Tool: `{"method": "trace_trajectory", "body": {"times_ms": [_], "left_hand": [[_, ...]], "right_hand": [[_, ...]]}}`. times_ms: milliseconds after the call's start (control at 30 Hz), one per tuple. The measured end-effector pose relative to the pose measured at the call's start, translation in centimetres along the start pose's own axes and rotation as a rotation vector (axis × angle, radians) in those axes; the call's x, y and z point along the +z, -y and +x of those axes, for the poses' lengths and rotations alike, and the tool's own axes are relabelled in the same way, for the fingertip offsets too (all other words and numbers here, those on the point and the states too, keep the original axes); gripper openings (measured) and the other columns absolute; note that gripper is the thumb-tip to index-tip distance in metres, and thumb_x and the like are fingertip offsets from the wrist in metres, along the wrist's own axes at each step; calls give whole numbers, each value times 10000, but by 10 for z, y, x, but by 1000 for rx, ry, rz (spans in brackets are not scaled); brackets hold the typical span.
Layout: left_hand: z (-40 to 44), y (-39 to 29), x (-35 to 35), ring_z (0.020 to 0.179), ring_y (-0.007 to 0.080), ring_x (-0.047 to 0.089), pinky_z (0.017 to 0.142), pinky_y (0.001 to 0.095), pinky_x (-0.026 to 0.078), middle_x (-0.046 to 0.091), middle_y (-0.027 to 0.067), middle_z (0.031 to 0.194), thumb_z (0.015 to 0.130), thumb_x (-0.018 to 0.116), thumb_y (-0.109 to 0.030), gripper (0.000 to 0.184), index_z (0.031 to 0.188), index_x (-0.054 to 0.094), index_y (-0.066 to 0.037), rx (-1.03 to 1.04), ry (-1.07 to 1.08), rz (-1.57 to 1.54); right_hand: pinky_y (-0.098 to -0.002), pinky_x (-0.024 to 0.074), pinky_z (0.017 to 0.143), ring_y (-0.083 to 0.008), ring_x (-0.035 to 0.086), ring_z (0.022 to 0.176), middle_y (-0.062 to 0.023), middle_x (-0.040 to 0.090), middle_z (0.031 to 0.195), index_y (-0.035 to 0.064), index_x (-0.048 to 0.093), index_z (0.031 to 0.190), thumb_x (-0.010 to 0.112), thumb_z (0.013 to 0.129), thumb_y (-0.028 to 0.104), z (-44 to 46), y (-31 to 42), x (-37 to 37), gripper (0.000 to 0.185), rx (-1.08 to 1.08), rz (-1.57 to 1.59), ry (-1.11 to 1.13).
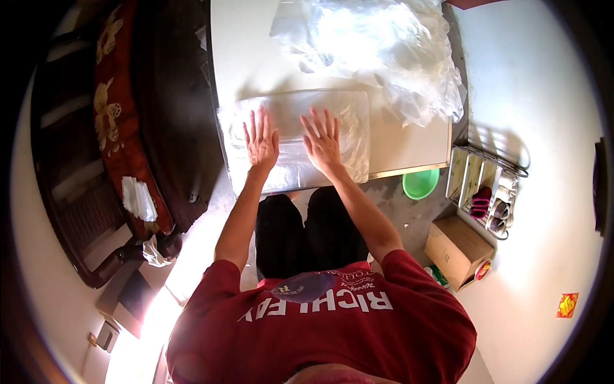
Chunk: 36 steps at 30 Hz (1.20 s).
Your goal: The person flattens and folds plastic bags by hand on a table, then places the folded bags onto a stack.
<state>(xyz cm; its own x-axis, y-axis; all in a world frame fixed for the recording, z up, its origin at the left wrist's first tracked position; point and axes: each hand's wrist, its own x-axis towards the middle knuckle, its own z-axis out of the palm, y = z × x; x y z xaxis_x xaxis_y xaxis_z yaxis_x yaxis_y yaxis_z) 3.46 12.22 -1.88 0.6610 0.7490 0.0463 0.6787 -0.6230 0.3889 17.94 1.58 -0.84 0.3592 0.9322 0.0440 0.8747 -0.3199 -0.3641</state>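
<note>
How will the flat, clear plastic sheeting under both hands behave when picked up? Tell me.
The plastic sheeting will probably bend and sag, given its wrinkled, creased surface. It looks fairly light, being thin and see-through. Its glossy sheen suggests it may slip across the white table.

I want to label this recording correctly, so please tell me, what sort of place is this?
Probably a room in a home: a dark wooden bench with a patterned red cover, a rack holding shoes, and a red-and-gold decoration on the wall.
</note>
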Motion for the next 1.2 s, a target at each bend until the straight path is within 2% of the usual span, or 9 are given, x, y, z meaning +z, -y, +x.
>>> {"method": "trace_trajectory", "body": {"times_ms": [100, 133, 267, 400, 600, 667, 800, 933, 1200], "left_hand": [[22, 17, 19, 1352, 305, 135, 1086, 499, 71, 154, 68, 1474, 886, 431, -258, 564, 1399, 240, -120, 11, -34, 91], [24, 13, 3, 1345, 319, 158, 1086, 496, 76, 186, 86, 1464, 878, 432, -307, 580, 1388, 259, -92, -52, -59, 227], [22, 51, 4, 1334, 341, 180, 1081, 476, 109, 224, 149, 1440, 881, 407, -346, 609, 1363, 264, -1, -61, -152, 147], [18, 50, -1, 1344, 338, 150, 1080, 484, 97, 196, 159, 1448, 899, 393, -266, 562, 1368, 245, 6, -77, -128, 165], [-32, -5, 9, 1343, 345, 150, 1072, 506, 83, 202, 164, 1445, 903, 383, -214, 537, 1375, 237, -4, 19, 38, 35], [-38, -2, 7, 1332, 339, 195, 1071, 497, 107, 261, 162, 1424, 878, 396, -213, 532, 1356, 290, -5, -13, -42, 103], [-46, 28, -2, 1312, 339, 249, 1062, 471, 165, 298, 170, 1405, 860, 385, -206, 537, 1347, 305, 6, -69, -155, 117], [-57, 42, -6, 1334, 320, 198, 1070, 469, 143, 227, 173, 1434, 890, 360, -213, 534, 1357, 259, 26, -165, -110, 190], [-71, -1, -13, 1353, 317, 127, 1079, 488, 109, 177, 154, 1453, 912, 383, -220, 554, 1381, 196, 9, -30, 25, 127]], "right_hand": [[-498, 121, 1074, -287, 202, 1330, -55, 257, 1438, 219, 373, 1341, 473, 886, 310, 15, -18, 13, 475, 22, -37, 0], [-490, 101, 1079, -278, 176, 1342, -57, 239, 1446, 224, 355, 1354, 466, 888, 313, 17, -24, 16, 487, 59, -36, 18], [-467, 124, 1081, -258, 194, 1339, -59, 245, 1446, 172, 358, 1351, 411, 907, 329, 10, -75, 8, 474, 187, -143, -139], [-471, 146, 1075, -305, 173, 1341, -71, 201, 1459, 156, 268, 1388, 424, 907, 280, 4, -90, -5, 521, 247, -120, -105], [-498, 183, 1058, -329, 206, 1326, -136, 230, 1437, 71, 286, 1365, 521, 852, 208, -39, -1, 4, 581, 62, 60, 35], [-496, 185, 1055, -327, 233, 1314, -135, 288, 1411, 66, 339, 1339, 502, 854, 224, -53, -5, 12, 536, 36, 151, -20], [-438, 188, 1066, -289, 274, 1301, -128, 323, 1394, 63, 390, 1312, 416, 883, 271, -63, -36, -7, 478, 104, -45, -47], [-419, 246, 1041, -267, 292, 1290, -104, 304, 1405, 51, 349, 1318, 459, 861, 260, -77, -64, -12, 515, 256, -186, -71], [-448, 173, 1072, -300, 207, 1327, -138, 248, 1426, 3, 282, 1348, 447, 884, 209, -97, -27, -37, 534, 216, 40, 4]]}}
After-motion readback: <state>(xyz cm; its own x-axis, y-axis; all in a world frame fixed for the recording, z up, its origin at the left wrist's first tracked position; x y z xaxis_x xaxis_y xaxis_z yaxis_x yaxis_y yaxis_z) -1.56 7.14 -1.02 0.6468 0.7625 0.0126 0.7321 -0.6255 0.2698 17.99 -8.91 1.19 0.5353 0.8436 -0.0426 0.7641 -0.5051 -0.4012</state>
